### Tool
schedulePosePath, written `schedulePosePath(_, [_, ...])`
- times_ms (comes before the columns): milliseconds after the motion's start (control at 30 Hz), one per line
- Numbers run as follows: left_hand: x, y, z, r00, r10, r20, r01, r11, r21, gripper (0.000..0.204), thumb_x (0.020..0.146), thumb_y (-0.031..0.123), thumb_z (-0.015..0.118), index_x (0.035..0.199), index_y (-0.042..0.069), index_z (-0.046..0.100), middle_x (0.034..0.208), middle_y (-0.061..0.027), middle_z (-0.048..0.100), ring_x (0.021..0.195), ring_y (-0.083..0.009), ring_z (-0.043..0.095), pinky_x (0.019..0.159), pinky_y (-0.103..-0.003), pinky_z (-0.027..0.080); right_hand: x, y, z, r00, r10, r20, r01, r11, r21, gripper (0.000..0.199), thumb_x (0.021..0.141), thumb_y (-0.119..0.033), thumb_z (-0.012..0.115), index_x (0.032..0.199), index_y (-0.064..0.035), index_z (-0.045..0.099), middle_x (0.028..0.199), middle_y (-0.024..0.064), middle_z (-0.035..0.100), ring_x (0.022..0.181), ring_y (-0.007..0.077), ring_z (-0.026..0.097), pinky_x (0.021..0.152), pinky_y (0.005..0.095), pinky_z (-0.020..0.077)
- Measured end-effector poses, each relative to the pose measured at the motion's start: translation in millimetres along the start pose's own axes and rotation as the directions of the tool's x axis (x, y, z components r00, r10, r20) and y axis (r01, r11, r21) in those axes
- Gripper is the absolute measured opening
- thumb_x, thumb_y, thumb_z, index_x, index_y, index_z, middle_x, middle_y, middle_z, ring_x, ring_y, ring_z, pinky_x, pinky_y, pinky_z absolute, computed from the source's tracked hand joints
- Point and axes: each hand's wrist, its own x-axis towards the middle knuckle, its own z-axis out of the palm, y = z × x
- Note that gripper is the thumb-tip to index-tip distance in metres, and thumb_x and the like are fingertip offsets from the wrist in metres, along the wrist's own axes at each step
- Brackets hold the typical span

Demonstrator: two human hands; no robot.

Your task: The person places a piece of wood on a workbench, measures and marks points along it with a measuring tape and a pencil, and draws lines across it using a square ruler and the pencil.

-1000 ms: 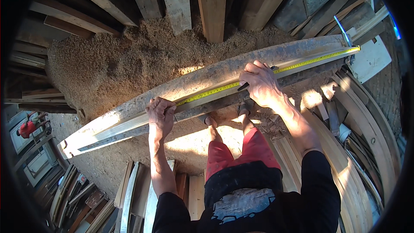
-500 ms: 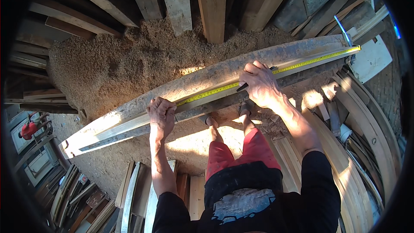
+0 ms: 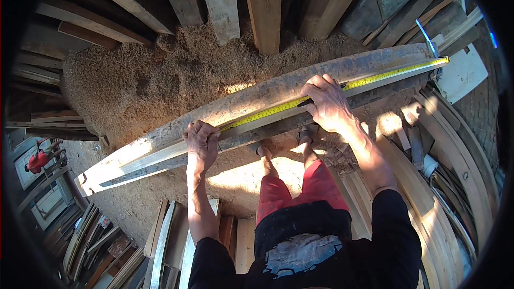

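Measuring step: yellow tape (image 3: 262, 114) out along pale strip (image 3: 142, 160)

Step in hand looks like measuring, prob. w/ a mark to be made. The pale strip runs diag. from mid-left to upper right of frame, alongside a weathered beam (image 3: 375, 60). The yellow tape lies along it: far end at the strip's upper-right end, near end just left of ctr.

L hand (image 3: 202, 139), left of ctr: fingers curled in, apparently gripping the tape's near end; can't tell if a tape case is inside the grip. R hand (image 3: 327, 101), right of ctr: fingers bent over tape + strip, gripping a dark slim tool (image 3: 305, 103) that pokes out on the hand's left side. Tool type unclear (pencil poss.); can't see if its tip touches wood.

Next move, as I'd judge it, calls for L hand holding tape taut & flat, w/ no sideways drift, while R hand sets the tool tip at the tape edge. Main risk: far end slipping off the strip's end, upper right, which'd spoil the reading. Tape looks fairly straight btwn the hands, so pos. seems OK for marking. No mark visible at this res.
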Motion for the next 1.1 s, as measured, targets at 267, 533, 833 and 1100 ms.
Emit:
schedulePosePath(267, [0, 1, 0, 1.0, -0.018, 0.009, 0.018, 1.0, -0.001, 0.01, 0.086, 0.004, 0.073, 0.09, 0.011, 0.066, 0.086, -0.0041, 0.059, 0.09, -0.0262, 0.055, 0.092, -0.044, 0.033, -2, 3, 2, 1.0, -0.025, 0.017, 0.025, 0.999, 0.038, 0.022, 0.073, -0.001, 0.071, 0.093, -0.0091, 0.068, 0.098, 0.0059, 0.059, 0.097, 0.0305, 0.054, 0.089, 0.0432, 0.0453])
schedulePosePath(533, [-1, -5, 3, 1.0, 0.004, -0.006, -0.004, 1.0, 0.01, 0.012, 0.085, 0.004, 0.073, 0.089, 0.012, 0.066, 0.086, -0.0038, 0.058, 0.091, -0.0262, 0.056, 0.092, -0.044, 0.033, 2, 3, 2, 0.997, -0.007, 0.072, 0.008, 1.0, -0.016, 0.023, 0.073, -0.002, 0.073, 0.095, -0.009, 0.067, 0.098, 0.0059, 0.059, 0.097, 0.0308, 0.054, 0.088, 0.0442, 0.0456])
schedulePosePath(833, [-2, -6, 2, 1.0, 0.008, 0.012, -0.008, 1.0, 0.004, 0.011, 0.085, 0.003, 0.071, 0.09, 0.011, 0.065, 0.088, -0.0042, 0.056, 0.093, -0.0269, 0.053, 0.09, -0.045, 0.033, -1, -3, -5, 0.999, 0.05, 0.013, -0.051, 0.999, 0.018, 0.03, 0.075, -0.004, 0.076, 0.104, -0.0094, 0.07, 0.111, 0.0071, 0.062, 0.111, 0.0312, 0.054, 0.103, 0.0441, 0.0433])
schedulePosePath(1100, [-1, -2, 1, 1.0, 0.021, -0.018, -0.021, 1.0, 0.007, 0.013, 0.084, 0.003, 0.074, 0.089, 0.012, 0.065, 0.083, -0.0036, 0.057, 0.087, -0.0259, 0.056, 0.091, -0.044, 0.034, -2, 0, -1, 0.999, 0.035, 0.033, -0.036, 0.998, 0.049, 0.022, 0.075, -0.001, 0.072, 0.096, -0.0093, 0.071, 0.104, 0.0052, 0.062, 0.104, 0.031, 0.055, 0.097, 0.0442, 0.044])
